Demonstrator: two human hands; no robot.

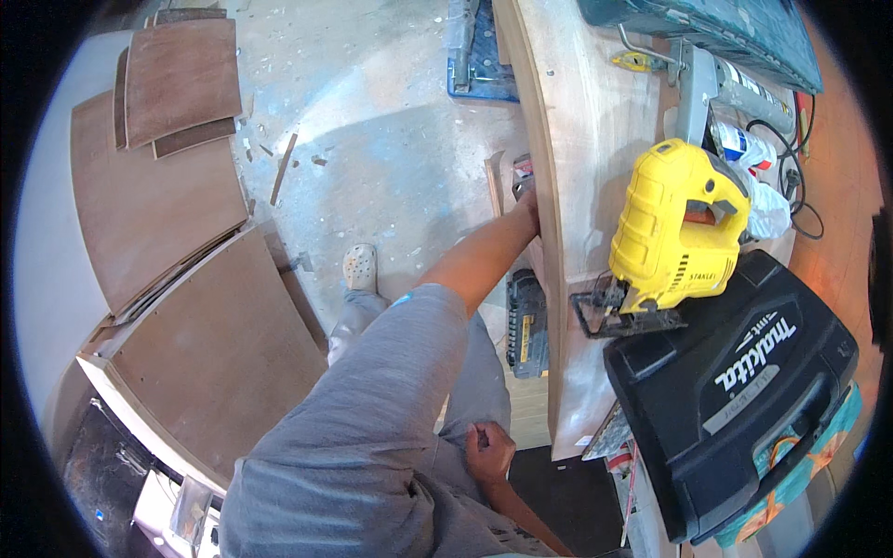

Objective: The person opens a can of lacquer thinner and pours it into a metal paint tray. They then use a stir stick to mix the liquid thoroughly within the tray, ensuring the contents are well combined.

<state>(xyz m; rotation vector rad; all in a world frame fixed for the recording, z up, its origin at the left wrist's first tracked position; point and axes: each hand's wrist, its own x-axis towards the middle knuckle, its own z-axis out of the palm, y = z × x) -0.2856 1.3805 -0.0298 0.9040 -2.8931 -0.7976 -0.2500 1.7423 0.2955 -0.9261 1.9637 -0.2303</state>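
Head view: the left hand (528, 205) reaches past the long edge of a pale wooden worktop (591, 139), which hides most of it; a small red-and-grey object (523, 166) lies at that hand, just outside the same edge and below the top; whether the fingers grip it, or are spread or pressed together, cannot be told; the right hand (489, 453) hangs near the trouser leg, its fingers curled inward in a loose fist.

On the worktop, a yellow jigsaw (665, 232) lies with its base plate close to the long edge; a black tool case (735, 400) sits just beside it, across the near end; a blue-grey case (716, 28) occupies the far end; beneath the edge, near the left forearm, stands a dark case (527, 321).

The widest room for moving is over the paint-flecked floor (372, 158), between the worktop and the stacked brown boards (181, 84); a narrow wood strip (284, 169) lies there, nearer the boards; a pale clog (361, 267) stands between.
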